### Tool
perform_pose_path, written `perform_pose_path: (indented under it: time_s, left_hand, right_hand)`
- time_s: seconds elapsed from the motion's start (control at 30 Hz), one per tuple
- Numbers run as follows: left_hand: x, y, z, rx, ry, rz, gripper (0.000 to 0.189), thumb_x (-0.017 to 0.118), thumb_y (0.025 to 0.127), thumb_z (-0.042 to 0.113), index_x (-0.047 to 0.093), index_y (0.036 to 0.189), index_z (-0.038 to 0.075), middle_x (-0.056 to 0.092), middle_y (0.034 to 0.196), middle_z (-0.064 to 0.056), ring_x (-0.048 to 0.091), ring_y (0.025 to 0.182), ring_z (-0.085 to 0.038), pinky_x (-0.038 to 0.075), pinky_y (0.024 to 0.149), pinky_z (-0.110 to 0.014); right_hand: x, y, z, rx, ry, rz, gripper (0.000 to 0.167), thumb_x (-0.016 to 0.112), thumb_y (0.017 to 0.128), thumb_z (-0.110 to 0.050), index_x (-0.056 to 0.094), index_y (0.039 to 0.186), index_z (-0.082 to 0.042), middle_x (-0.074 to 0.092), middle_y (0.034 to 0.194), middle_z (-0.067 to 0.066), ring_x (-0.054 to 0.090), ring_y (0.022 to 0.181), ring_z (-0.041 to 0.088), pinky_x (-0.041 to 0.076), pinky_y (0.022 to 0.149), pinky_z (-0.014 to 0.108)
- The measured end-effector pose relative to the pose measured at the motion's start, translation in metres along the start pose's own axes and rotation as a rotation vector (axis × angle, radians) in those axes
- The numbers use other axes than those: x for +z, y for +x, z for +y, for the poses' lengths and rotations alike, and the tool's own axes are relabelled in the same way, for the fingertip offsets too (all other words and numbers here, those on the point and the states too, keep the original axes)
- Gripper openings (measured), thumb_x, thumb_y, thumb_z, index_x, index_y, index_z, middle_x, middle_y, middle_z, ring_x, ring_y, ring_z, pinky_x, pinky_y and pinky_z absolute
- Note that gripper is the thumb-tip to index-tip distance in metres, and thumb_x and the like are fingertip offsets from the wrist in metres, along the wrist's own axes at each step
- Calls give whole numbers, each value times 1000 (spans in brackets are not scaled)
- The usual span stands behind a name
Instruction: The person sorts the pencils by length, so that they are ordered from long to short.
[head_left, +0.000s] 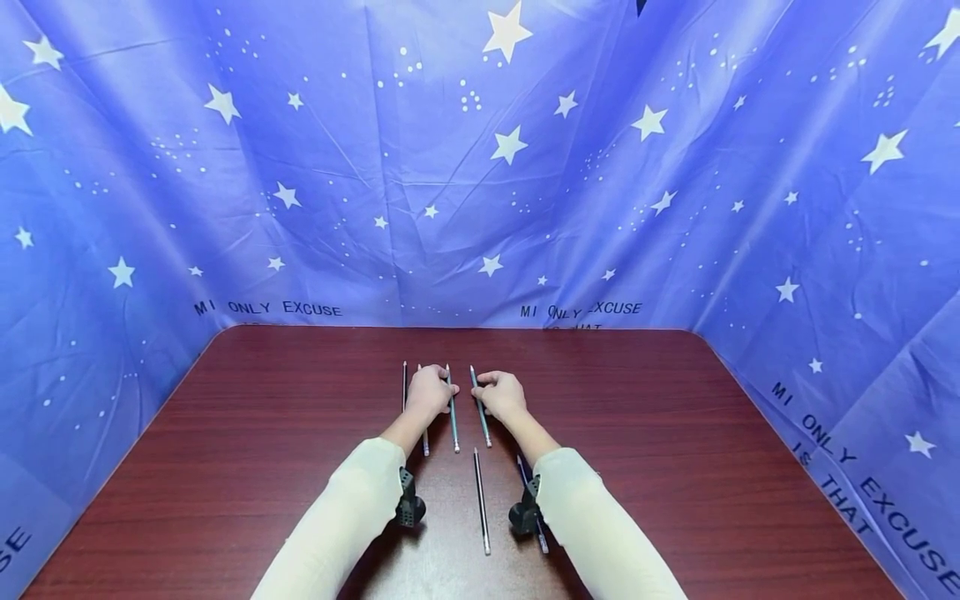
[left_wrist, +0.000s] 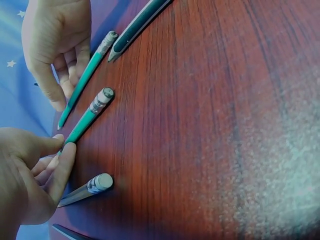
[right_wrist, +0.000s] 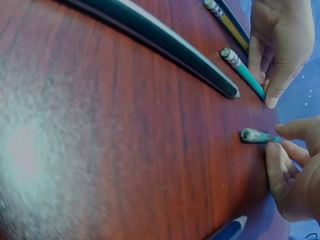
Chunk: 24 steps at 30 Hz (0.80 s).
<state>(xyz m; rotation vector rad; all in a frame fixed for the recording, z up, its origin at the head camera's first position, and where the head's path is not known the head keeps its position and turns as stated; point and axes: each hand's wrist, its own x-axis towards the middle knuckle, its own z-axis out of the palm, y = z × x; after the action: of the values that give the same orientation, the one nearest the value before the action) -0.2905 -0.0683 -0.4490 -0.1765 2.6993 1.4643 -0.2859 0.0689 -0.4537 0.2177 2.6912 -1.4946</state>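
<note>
My left hand point(head_left: 430, 393) pinches a green pencil point(head_left: 453, 429) between thumb and fingers. In the left wrist view, that pencil's eraser end point(left_wrist: 101, 99) points toward the camera. Just to the right, my right hand point(head_left: 504, 395) pinches a second green pencil point(head_left: 483, 427), its eraser end point(right_wrist: 250, 135) showing in the right wrist view. Both green pencils lie along the table with their tips pointing away, a small gap between them. Beside the left hand, another pencil point(head_left: 426, 443) with an eraser is partly covered by that hand, and a black pencil point(head_left: 405, 379) lies further left.
Nearer on the dark red wooden table point(head_left: 262, 467), a black striped pencil point(head_left: 482, 504) lies between the forearms. A blue pencil point(head_left: 542, 540) lies partly behind the right wrist camera point(head_left: 524, 515). A blue star-printed curtain point(head_left: 442, 167) hangs behind the table and along both sides.
</note>
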Motion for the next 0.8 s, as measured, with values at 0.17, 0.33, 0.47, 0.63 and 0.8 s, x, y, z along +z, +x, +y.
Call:
perform_pose_path:
  time_s: [0.17,0.33,0.47,0.63,0.8]
  left_hand:
    - [-2,-1,3,-13,60,-11,37,68,85,18,60,118,1,68,98,-18,63,49,-14,53,45,-23]
    - [-7,-5,6,8,142,-2,37,69,85,24,61,114,3,71,83,-10,58,45,-10,48,46,-23]
    - [-11,-8,9,50,185,2,37,70,84,26,61,112,4,69,75,-3,56,44,-8,44,50,-22]
    - [-14,-14,12,104,185,-12,38,70,83,26,62,112,3,68,77,-3,55,46,-7,43,54,-22]
    - [-16,-19,14,145,156,-38,38,70,83,26,62,111,2,65,76,-4,54,44,-8,43,54,-22]
  right_hand:
    - [-5,0,-1,-36,14,-44,25,69,82,-10,67,105,-2,65,72,4,52,47,8,49,43,21]
    - [-14,-3,-5,-55,1,-63,23,69,82,-12,67,103,-3,65,71,3,55,54,11,48,44,21]
    - [-21,-6,-8,-65,-34,-74,25,69,83,-15,67,105,-5,64,73,4,60,60,16,49,47,21]
    - [-29,-12,-11,-86,-75,-77,27,68,83,-16,66,108,-5,65,75,8,60,60,17,50,48,21]
    - [-37,-17,-9,-117,-100,-84,28,68,83,-16,65,109,-4,66,76,13,58,54,17,49,47,23]
